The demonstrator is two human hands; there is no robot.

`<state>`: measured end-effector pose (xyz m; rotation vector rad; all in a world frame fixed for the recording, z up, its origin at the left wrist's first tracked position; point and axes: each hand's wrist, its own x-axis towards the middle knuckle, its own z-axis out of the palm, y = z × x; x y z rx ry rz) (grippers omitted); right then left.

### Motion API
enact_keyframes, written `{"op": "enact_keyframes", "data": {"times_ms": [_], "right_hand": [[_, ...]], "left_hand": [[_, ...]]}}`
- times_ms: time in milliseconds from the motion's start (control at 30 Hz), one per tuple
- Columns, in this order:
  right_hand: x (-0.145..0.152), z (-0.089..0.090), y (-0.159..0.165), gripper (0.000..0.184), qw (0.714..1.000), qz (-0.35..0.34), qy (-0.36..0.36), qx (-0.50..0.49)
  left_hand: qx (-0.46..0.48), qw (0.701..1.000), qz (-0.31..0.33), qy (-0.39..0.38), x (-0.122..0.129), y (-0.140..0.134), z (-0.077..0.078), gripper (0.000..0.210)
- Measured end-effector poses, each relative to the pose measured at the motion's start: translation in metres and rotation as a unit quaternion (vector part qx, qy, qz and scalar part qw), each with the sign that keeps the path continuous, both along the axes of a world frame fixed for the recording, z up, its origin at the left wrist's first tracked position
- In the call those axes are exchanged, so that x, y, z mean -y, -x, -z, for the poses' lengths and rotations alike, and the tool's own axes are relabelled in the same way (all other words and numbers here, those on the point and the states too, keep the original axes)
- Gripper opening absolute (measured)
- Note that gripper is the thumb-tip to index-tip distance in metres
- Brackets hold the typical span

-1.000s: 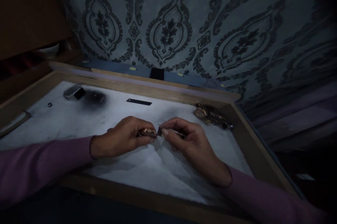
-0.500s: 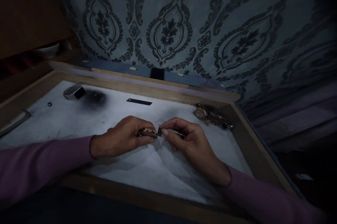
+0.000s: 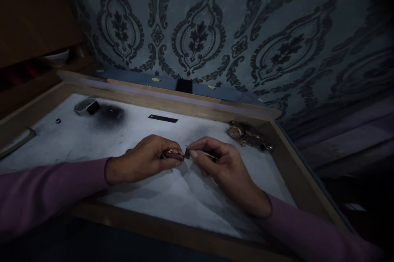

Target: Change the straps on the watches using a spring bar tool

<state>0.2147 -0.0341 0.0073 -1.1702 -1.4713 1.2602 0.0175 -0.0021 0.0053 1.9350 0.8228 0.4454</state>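
Note:
My left hand (image 3: 147,158) is closed, pinching a round gold-coloured watch (image 3: 172,154) between thumb and fingers, its edge turned toward me. Facing it, my right hand (image 3: 217,161) pinches a small dark flat piece (image 3: 187,153) that meets the watch's right edge; whether it touches is hard to tell. A slim metal rod (image 3: 211,156) also runs through the right fingers, and its far end is hidden in the palm. Both hands are held above a white sheet (image 3: 147,200). Beyond them lies a black snap-off knife blade (image 3: 163,119).
The sheet lines a shallow wooden-rimmed tray (image 3: 197,104). Several watches (image 3: 246,135) lie heaped in its right back corner. A smartwatch (image 3: 88,107) stands at the left beside a dark smudge, with a small black ring-like piece (image 3: 58,121) and a curved strip (image 3: 20,141) nearby.

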Motion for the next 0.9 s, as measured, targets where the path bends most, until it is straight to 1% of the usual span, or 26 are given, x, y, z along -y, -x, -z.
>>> {"op": "enact_keyframes", "data": {"times_ms": [533,633,800,900], "right_hand": [[0.0007,-0.0018,-0.0001,0.012,1.000,0.001,-0.010,0.022],[0.0011,-0.0012,0.0000,0.010,0.999,-0.002,-0.030,0.030],[0.0028,-0.0016,-0.0003,0.008,0.993,-0.004,-0.098,0.058],[0.0031,-0.0021,-0.0006,0.008,0.992,-0.009,-0.111,0.066]], "left_hand": [[0.016,1.000,0.005,0.025,-0.0007,-0.0001,-0.0016,0.013],[0.020,0.999,0.004,0.031,-0.0002,0.0003,-0.0017,0.012],[0.042,0.997,0.007,0.058,0.0007,-0.0005,-0.0028,0.010],[0.050,0.996,0.008,0.075,0.0007,-0.0019,-0.0046,0.010]]}}
